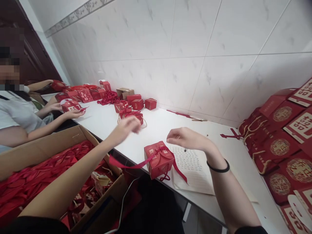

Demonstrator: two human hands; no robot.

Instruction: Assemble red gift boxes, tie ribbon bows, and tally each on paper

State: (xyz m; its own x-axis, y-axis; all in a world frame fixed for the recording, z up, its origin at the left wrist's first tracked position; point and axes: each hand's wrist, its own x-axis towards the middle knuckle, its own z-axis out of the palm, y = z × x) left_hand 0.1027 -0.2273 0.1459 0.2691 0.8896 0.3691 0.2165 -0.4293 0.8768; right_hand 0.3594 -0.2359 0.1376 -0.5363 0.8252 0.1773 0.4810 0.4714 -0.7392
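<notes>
A red gift box (159,161) with gold lettering sits at the table's front edge. A red ribbon (136,165) is tied across its top, one tail hanging off to the left and the other lying to the right. My right hand (185,138) hovers just above and right of the box, fingers loosely extended, nothing visible in them. Above and left of it, my left hand (126,128) is smeared by motion, in front of several small red boxes. Its fingers cannot be made out clearly.
An open notebook (195,174) lies right of the box. At left stands a cardboard carton (85,133) full of red ribbons. Large red gift bags (280,146) are stacked at right. A co-worker's hands (73,113) hold a red box at far left.
</notes>
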